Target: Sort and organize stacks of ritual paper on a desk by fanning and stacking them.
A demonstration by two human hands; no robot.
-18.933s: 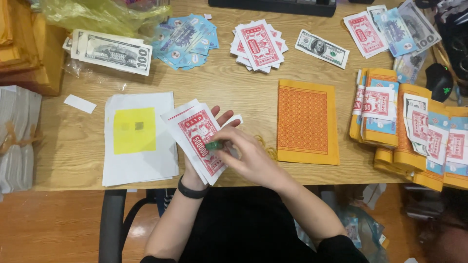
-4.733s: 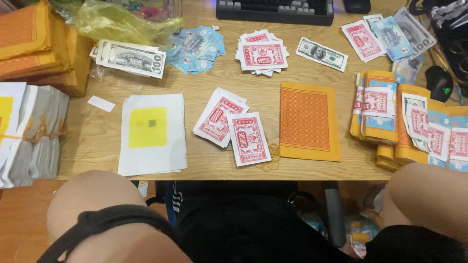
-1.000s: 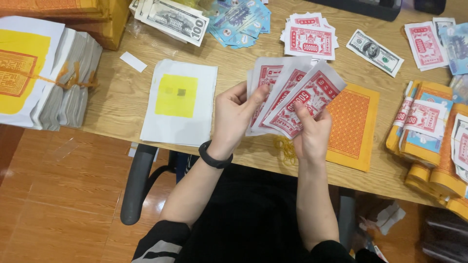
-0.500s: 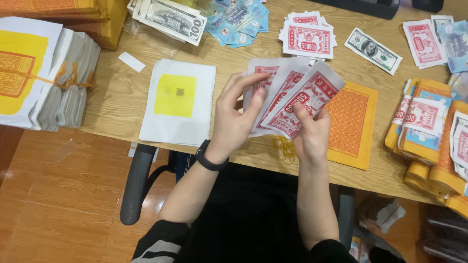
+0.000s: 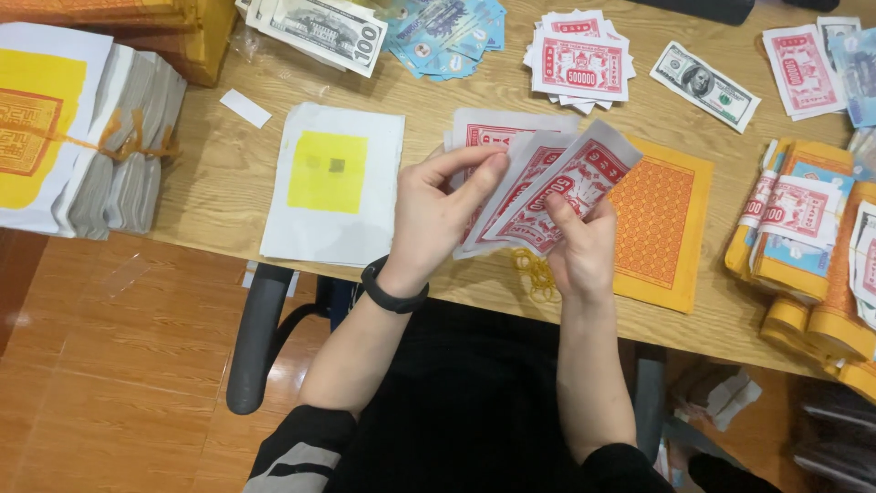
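i see the left hand (image 5: 438, 215) and right hand (image 5: 579, 251) pinching a fan of red paper notes (image 5: 547, 187) above the table's (image 5: 228, 173) near edge, spread probably to count them.

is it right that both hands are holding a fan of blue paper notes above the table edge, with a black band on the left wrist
Not quite: the fanned notes are red and white, not blue, as the head view shows. The rest holds: the left hand and right hand both hold them above the table edge, and the black band sits on the left wrist.
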